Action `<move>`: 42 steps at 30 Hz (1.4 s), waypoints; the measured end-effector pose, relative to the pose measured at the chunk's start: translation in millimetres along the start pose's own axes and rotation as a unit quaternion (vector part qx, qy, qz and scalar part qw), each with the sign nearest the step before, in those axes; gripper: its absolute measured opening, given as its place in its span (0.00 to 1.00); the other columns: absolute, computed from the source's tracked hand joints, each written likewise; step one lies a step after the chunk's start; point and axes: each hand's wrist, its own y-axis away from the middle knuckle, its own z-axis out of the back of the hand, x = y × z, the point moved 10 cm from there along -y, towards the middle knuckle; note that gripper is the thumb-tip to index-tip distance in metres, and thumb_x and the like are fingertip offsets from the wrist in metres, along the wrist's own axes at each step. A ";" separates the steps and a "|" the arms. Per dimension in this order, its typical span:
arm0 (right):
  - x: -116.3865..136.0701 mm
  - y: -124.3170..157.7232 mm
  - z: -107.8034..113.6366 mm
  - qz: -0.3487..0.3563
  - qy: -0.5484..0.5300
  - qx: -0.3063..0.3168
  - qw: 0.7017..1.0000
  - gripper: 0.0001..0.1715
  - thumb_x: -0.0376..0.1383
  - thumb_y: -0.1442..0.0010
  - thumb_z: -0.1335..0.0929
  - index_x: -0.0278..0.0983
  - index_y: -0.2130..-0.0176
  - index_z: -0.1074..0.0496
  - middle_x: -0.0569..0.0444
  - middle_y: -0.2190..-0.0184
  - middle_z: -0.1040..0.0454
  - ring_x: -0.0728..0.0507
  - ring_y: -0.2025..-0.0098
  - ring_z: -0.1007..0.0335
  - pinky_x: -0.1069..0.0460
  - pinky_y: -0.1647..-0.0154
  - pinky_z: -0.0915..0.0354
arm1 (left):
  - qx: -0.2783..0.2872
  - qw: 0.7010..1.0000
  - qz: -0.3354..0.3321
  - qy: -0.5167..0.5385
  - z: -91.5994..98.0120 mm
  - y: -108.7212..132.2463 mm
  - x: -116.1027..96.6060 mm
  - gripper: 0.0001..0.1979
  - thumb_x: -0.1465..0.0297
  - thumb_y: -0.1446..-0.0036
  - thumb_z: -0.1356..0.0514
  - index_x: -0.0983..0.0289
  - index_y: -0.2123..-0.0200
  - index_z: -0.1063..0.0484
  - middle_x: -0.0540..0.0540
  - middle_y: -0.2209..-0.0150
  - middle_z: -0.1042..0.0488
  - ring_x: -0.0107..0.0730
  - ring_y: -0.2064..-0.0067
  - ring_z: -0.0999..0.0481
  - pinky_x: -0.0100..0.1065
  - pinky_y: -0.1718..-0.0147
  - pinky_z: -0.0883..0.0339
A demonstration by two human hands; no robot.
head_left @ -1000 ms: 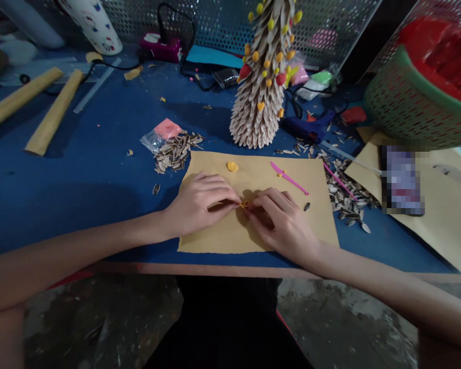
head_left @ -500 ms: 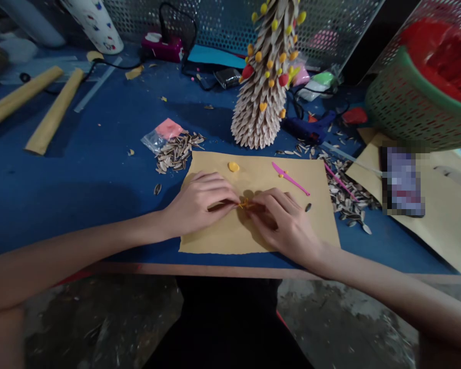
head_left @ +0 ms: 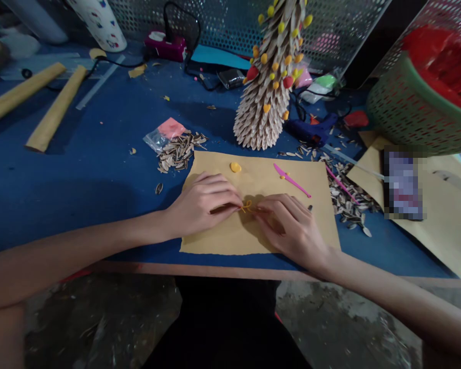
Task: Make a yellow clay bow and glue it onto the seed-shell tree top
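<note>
A small bow of thin orange strand, like modelling clay [head_left: 247, 206], is between my hands, over a tan paper sheet [head_left: 215, 238]. The thumb and fingertips of my left hand [head_left: 205, 202] pinch its left side. On the other side my right hand [head_left: 292, 223] is closed in a pinch, its fingertips at the bow's right tail; the exact contact is hard to see. Beyond my hands on the sheet lie a yellow lump of clay [head_left: 235, 167] and a pink modelling knife [head_left: 292, 180] with tiny orange bits on it. A dark seed husk shows beside my right hand.
Behind the sheet stands a cone-shaped tree of seed husks [head_left: 261, 118] with coloured dots. Husk piles [head_left: 180, 151] lie around it. A blue glue gun [head_left: 315, 130], a green basket [head_left: 418, 113] and a blurred phone-like object [head_left: 403, 184] are at right, rolled paper tubes [head_left: 57, 110] at left.
My right hand has drawn back slightly to the right and toward me, showing more of the bow. My left hand keeps its pinch. The whole view has shifted a little.
</note>
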 end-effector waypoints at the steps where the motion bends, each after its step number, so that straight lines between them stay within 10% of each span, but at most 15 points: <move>1: 0.7 0.5 0.4 0.003 0.005 0.003 1.000 0.08 0.29 0.36 0.32 0.35 0.55 0.30 0.46 0.60 0.21 0.40 0.59 0.23 0.46 0.60 0.27 | 0.004 1.000 0.001 -0.003 -0.7 0.1 0.0 0.05 0.72 0.33 0.40 0.62 0.62 0.23 0.51 0.60 0.18 0.33 0.56 0.21 0.37 0.57 0.35; 24: 16.7 4.4 -8.9 0.082 0.069 0.060 0.992 0.16 0.26 0.34 0.36 0.32 0.48 0.28 0.41 0.56 0.22 0.40 0.58 0.26 0.45 0.61 0.29 | 0.010 1.000 0.013 0.015 3.1 6.8 -0.7 0.08 0.74 0.32 0.44 0.62 0.59 0.24 0.53 0.59 0.20 0.34 0.56 0.23 0.38 0.55 0.36; 33: 17.0 2.3 -8.8 0.084 0.070 0.063 0.992 0.11 0.28 0.34 0.36 0.31 0.56 0.24 0.39 0.58 0.23 0.38 0.59 0.27 0.43 0.62 0.29 | 0.041 0.994 0.078 -0.066 -9.6 0.6 -5.2 0.15 0.57 0.35 0.40 0.64 0.65 0.30 0.54 0.64 0.24 0.38 0.59 0.27 0.39 0.60 0.38; 42: 16.0 2.5 -8.4 0.077 0.061 0.054 0.994 0.11 0.28 0.35 0.36 0.31 0.57 0.24 0.40 0.58 0.23 0.39 0.60 0.27 0.44 0.61 0.29 | 0.023 0.995 0.067 -0.069 -7.5 5.2 -5.5 0.06 0.70 0.33 0.41 0.64 0.63 0.26 0.53 0.62 0.24 0.35 0.58 0.26 0.37 0.58 0.37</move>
